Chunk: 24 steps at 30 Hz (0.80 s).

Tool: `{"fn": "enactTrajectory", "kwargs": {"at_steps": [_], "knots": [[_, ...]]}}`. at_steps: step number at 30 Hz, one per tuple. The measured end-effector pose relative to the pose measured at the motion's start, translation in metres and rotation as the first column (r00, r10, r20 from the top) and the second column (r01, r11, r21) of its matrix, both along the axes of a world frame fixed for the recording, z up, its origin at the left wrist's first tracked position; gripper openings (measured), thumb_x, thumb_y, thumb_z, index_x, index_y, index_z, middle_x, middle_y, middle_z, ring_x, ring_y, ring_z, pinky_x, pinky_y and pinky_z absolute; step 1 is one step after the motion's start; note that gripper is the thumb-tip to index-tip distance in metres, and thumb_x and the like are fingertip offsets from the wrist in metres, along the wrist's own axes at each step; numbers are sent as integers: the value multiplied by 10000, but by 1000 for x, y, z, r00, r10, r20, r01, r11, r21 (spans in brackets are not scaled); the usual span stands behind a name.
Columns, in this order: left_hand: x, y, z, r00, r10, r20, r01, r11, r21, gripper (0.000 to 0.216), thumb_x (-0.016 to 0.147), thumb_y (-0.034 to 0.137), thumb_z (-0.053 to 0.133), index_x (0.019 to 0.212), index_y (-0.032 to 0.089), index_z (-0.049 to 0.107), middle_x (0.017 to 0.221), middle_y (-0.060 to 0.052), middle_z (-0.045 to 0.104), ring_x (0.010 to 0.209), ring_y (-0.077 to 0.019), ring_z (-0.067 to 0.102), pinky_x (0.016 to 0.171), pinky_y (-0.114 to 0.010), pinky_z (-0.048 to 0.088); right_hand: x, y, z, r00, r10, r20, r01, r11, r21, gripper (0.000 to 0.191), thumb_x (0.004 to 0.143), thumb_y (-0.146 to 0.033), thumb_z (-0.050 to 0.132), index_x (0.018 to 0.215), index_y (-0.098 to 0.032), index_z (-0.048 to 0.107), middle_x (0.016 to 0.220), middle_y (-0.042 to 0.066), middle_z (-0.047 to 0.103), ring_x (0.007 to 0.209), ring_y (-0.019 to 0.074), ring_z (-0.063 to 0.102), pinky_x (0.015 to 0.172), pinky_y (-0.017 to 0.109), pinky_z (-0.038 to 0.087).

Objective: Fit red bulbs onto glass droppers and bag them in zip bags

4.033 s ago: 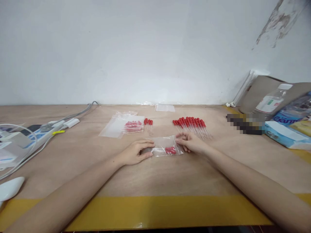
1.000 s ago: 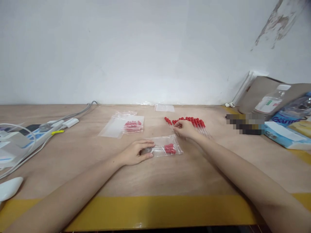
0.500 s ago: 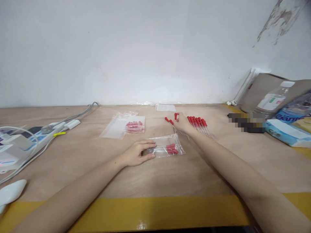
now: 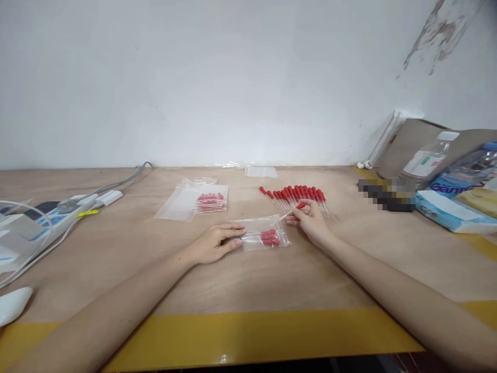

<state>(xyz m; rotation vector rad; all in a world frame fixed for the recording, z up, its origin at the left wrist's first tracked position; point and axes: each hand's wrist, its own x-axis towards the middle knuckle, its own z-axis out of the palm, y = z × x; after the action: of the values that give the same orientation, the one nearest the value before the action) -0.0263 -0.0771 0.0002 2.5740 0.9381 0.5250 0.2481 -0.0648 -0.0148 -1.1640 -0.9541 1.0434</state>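
A small clear zip bag (image 4: 262,235) lies on the wooden table (image 4: 248,280) with several red-bulbed droppers inside. My left hand (image 4: 215,241) pinches the bag's left end and keeps it against the table. My right hand (image 4: 309,219) is closed on one red-bulbed glass dropper (image 4: 294,210), whose clear tip points at the bag's right end. Just behind my right hand lies a row of several loose red-bulbed droppers (image 4: 295,195).
A second filled bag (image 4: 194,202) lies farther back on the left, and an empty bag (image 4: 261,171) near the wall. A power strip with cables (image 4: 73,210) sits at the left. Bottles, tissue packs and a cardboard sheet (image 4: 442,166) crowd the right. Yellow tape (image 4: 248,336) lines the near edge.
My right hand reached back to the loose row, took one dropper and came back toward the bag's right end. My left hand stayed on the bag.
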Motion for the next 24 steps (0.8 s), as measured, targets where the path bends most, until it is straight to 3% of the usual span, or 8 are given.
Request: {"fn": "enactTrajectory", "kwargs": {"at_steps": [3, 5, 8, 10, 15, 17, 21, 24], "knots": [[0, -1, 0, 1000, -2, 1, 2, 1000, 18, 380, 863, 373, 443, 1210, 234, 508, 1256, -49, 508, 1158, -188, 464, 991, -360, 362, -10, -6, -2, 990, 123, -68, -127, 990, -60, 249, 732, -182, 521, 900, -232, 345, 678, -51, 534, 559, 104, 605, 598, 280, 530], [0, -2, 0, 1000, 1, 10, -2, 999, 32, 426, 842, 384, 478, 1241, 233, 470, 1265, -55, 493, 1157, -195, 460, 984, -358, 369, -10, -10, -4, 982, 188, -18, -189, 980, -57, 224, 718, -208, 547, 872, -221, 385, 716, -36, 561, 555, 93, 591, 574, 263, 510], [0, -3, -1, 1000, 20, 9, -21, 999, 37, 463, 830, 398, 493, 1260, 235, 440, 1302, -66, 447, 1169, -210, 443, 980, -365, 374, -1, -11, -5, 935, 295, 196, -293, 955, -36, 236, 683, -263, 601, 864, -194, 468, 686, -25, 576, 513, 81, 532, 502, 227, 442], [0, -3, -1, 1000, 30, -1, -30, 999, 35, 467, 825, 404, 497, 1257, 234, 443, 1313, -69, 429, 1178, -217, 433, 987, -366, 368, 5, -10, -4, 854, 334, 400, -349, 936, -36, 240, 675, -296, 614, 863, -174, 528, 596, -36, 545, 467, 75, 461, 458, 211, 376], [1, -3, -1, 1000, 17, 6, -17, 999, 50, 464, 825, 401, 500, 1253, 230, 446, 1302, -70, 437, 1166, -214, 446, 987, -358, 369, 1, -4, -1, 649, 218, 729, -435, 892, 120, 164, 711, -299, 591, 779, -164, 654, 816, 36, 601, 602, 96, 479, 540, 227, 368], [1, -3, -1, 1000, 12, 11, -13, 998, 58, 464, 825, 401, 500, 1252, 227, 446, 1300, -74, 441, 1164, -216, 448, 984, -363, 373, -5, -1, -1, 646, 197, 738, -431, 891, 140, 165, 716, -311, 593, 761, -174, 673, 812, 38, 609, 666, 120, 510, 575, 234, 382], [0, -2, -2, 1000, 6, 15, -7, 997, 70, 464, 826, 403, 497, 1251, 224, 445, 1298, -75, 446, 1167, -218, 446, 981, -368, 376, -14, 1, -5, 727, 190, 659, -307, 950, 65, 196, 665, -349, 640, 637, -156, 623, 644, 18, 594, 584, 128, 511, 531, 236, 381], [0, -2, -2, 1000, 0, 13, -1, 997, 72, 460, 827, 402, 495, 1249, 224, 451, 1294, -76, 449, 1166, -216, 447, 984, -369, 373, -13, -1, -5, 713, 256, 652, -361, 932, 30, 219, 685, -353, 603, 610, -147, 596, 640, 14, 586, 564, 116, 503, 533, 234, 382]]}}
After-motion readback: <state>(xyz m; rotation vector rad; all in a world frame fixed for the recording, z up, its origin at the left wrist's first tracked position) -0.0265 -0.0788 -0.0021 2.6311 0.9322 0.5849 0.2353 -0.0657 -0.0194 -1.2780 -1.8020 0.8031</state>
